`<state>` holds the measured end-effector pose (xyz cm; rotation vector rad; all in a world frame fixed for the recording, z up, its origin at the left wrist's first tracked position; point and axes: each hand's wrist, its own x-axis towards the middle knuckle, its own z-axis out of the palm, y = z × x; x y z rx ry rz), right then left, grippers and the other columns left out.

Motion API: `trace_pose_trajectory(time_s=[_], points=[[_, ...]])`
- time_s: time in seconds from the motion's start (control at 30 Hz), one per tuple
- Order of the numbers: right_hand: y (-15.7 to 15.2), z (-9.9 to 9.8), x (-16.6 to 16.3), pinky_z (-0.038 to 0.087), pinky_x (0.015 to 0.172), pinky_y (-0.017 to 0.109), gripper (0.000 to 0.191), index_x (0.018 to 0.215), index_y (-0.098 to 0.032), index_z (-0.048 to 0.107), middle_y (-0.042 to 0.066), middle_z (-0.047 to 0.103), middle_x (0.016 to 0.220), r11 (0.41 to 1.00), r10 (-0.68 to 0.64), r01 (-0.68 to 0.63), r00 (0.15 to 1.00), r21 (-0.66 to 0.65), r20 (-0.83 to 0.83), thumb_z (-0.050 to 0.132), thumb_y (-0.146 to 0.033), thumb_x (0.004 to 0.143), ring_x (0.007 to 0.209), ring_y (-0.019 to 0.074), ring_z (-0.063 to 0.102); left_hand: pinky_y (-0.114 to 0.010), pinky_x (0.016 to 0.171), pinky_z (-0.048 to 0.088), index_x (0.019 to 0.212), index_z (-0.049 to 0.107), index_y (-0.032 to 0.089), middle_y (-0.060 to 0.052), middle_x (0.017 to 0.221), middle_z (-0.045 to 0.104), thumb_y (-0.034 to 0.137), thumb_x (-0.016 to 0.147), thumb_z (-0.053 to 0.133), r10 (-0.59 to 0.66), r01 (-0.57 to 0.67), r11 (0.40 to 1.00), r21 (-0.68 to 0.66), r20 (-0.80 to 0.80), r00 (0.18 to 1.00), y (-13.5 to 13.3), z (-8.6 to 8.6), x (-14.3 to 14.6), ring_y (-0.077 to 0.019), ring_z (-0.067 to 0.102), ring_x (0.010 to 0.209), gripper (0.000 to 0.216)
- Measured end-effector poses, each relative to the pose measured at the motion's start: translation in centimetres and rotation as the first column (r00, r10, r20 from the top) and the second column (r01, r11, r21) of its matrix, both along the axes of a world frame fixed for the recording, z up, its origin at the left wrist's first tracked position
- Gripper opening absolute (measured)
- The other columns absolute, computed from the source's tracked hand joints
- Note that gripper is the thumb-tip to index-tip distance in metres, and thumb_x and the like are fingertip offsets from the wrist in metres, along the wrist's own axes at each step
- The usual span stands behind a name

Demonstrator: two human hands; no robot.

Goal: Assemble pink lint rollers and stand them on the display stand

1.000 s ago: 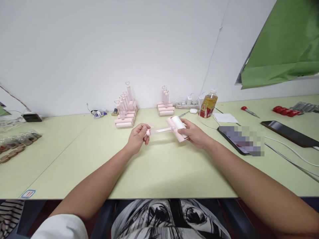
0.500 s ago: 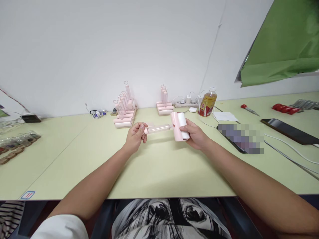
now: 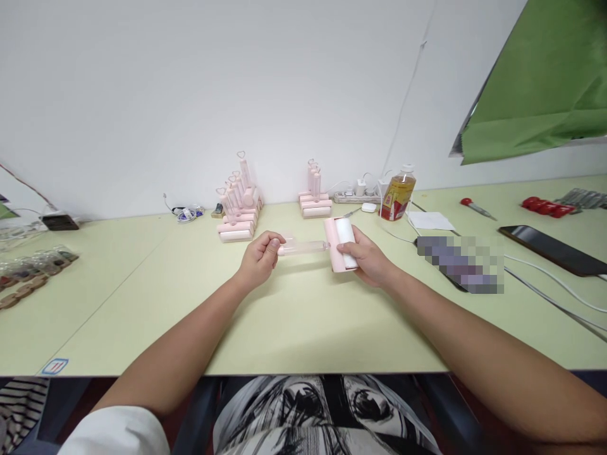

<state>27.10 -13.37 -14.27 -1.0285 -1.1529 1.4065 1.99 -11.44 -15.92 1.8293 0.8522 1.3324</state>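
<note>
Pink lint roller (image 3: 332,243) held above the middle of the pale green table (image 3: 303,322), lying level between two hands. Pink head with white roll (image 3: 345,239) gripped in right hand (image 3: 367,259), fingers wrapped under and around it, thumb on the near end. Clear pinkish handle (image 3: 303,247) running out leftward from the head, its far end pinched between thumb and fingers of left hand (image 3: 258,259), closed on it. Both forearms stretched out from the near table edge.

Behind left hand, near the wall: a stack of pink rollers (image 3: 239,208) with heart-topped handles standing upright. Just right of it, a smaller pink stack (image 3: 315,199). Beyond that, a white power strip (image 3: 355,197) with plugs, and a bottle of amber liquid (image 3: 397,193) with a white cap. White paper (image 3: 429,221) beside the bottle. Right of right hand, a blurred flat device (image 3: 459,262), white cables (image 3: 550,294) trailing across, and a dark phone (image 3: 552,249). Farther right, a red-handled screwdriver (image 3: 477,208) and red pieces (image 3: 543,206). Green sheet (image 3: 540,82) hanging at upper right. Far left edge: small brown and clear items (image 3: 28,272), too small to tell apart.
</note>
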Motion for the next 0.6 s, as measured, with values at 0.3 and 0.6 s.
trace_pose_trajectory(time_s=[0.3, 0.6], points=[[-0.47, 0.16, -0.19, 0.038, 0.056, 0.024, 0.059, 0.118, -0.026, 0.048, -0.003, 0.055, 0.087, 1.0, 0.015, -0.015, 1.0, -0.007, -0.017, 0.068, -0.027, 0.062, 0.069, 0.0139, 0.048, -0.021, 0.042, 0.027, 0.09, 0.053, 0.019, 0.007, 0.055, 0.039, 0.051, 0.095, 0.044, -0.05, 0.049, 0.999, -0.008, -0.084, 0.995, 0.09, 0.45, -0.45, -0.0079, 0.035, 0.044, 0.033], [-0.76, -0.14, -0.84, 0.048, 0.056, 0.028, 0.054, 0.116, -0.028, 0.049, -0.001, 0.06, 0.089, 0.998, -0.022, 0.022, 1.0, -0.062, -0.008, 0.066, -0.024, 0.066, 0.073, 0.0181, 0.055, -0.021, 0.045, 0.03, 0.089, 0.053, 0.018, 0.006, 0.054, 0.041, 0.056, 0.093, 0.044, -0.063, 0.061, 0.998, -0.019, -0.143, 0.988, -0.1, 0.56, -0.33, -0.0079, 0.038, 0.045, 0.039]])
